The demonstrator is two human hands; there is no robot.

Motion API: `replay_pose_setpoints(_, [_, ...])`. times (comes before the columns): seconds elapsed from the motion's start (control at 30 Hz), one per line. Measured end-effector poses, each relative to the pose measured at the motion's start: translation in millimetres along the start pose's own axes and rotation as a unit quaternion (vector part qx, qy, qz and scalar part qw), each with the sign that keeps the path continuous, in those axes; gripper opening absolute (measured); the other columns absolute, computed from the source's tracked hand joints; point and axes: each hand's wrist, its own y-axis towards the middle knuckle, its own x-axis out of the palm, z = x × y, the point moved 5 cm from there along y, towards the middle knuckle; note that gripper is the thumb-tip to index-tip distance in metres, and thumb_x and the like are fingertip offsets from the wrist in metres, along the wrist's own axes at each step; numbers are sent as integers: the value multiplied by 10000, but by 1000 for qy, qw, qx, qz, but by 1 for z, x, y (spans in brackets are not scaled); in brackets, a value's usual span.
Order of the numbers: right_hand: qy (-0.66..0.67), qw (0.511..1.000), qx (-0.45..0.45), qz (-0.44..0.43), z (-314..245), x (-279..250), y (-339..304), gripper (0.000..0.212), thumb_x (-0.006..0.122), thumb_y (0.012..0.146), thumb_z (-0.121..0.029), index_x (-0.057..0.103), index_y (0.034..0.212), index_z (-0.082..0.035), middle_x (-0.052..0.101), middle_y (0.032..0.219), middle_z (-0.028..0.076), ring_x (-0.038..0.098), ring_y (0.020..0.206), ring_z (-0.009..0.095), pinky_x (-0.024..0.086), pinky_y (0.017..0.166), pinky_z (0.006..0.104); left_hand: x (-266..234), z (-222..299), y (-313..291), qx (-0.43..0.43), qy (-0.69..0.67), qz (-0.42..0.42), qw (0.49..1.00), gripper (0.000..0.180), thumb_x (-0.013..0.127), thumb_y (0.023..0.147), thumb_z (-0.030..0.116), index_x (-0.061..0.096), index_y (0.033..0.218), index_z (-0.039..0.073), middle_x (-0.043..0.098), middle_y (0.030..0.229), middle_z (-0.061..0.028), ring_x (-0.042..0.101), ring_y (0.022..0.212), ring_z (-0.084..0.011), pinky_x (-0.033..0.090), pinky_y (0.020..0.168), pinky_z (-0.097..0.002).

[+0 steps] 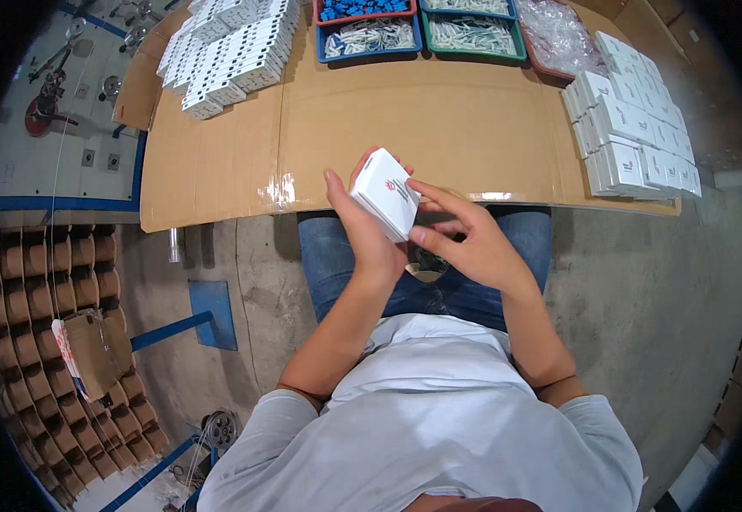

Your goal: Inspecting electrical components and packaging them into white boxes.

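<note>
A small white box (384,183) with a small red and dark print is held tilted above my lap, just in front of the table's near edge. My left hand (364,226) grips it from below and the left, the thumb along its left side and fingertips showing behind its far edge. At the box's right side is my right hand (473,243), its index finger and thumb resting on that edge and the other fingers curled. The side of the box facing the left palm is hidden.
The cardboard-covered table (422,128) carries white switch-like blocks (238,68) at far left and stacked white boxes (631,128) at right. Along the back stand a blue tray (369,56) of small parts, a green tray (477,56) and clear plastic bags (558,34). A cardboard box (98,354) is at lower left.
</note>
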Motion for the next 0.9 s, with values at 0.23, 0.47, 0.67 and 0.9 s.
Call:
replay_pose_setpoints(0.23, [-124, 973, -170, 92, -15, -16, -5, 761, 873, 765, -296, 562, 1438, -121, 398, 1553, 151, 486, 1373, 310, 436, 1094, 435, 14, -5, -5, -168, 44, -57, 983, 774, 312, 988, 725, 504, 1356, 72, 647, 1159, -138, 676, 1026, -273, 565, 896, -437])
replay_pose_setpoints(0.47, [-173, 957, -230, 48, -19, -21, -10, 818, 875, 721, -338, 561, 1415, -41, 489, 1499, 174, 458, 1406, 329, 374, 1142, 423, 25, -19, -26, -255, 23, -128, 958, 758, 308, 991, 738, 516, 1353, 105, 647, 1208, -133, 676, 1104, -286, 584, 924, -458])
replay_pose_setpoints(0.67, [-160, 947, -260, 99, -23, -24, -16, 776, 854, 734, -396, 604, 1365, -21, 585, 1315, 188, 591, 1203, 334, 467, 1021, 396, 20, -28, -34, -254, 30, -183, 949, 694, 334, 1018, 682, 485, 1384, 111, 621, 1245, -103, 665, 1125, -257, 609, 876, -420])
replay_pose_setpoints(0.9, [-192, 926, -300, 122, -22, -25, -19, 700, 758, 831, -496, 641, 1328, -17, 591, 1271, 208, 626, 1114, 344, 506, 937, 383, 28, -27, -42, -242, 36, -149, 958, 690, 347, 1016, 677, 495, 1376, 108, 620, 1243, -97, 656, 1134, -255, 614, 873, -422])
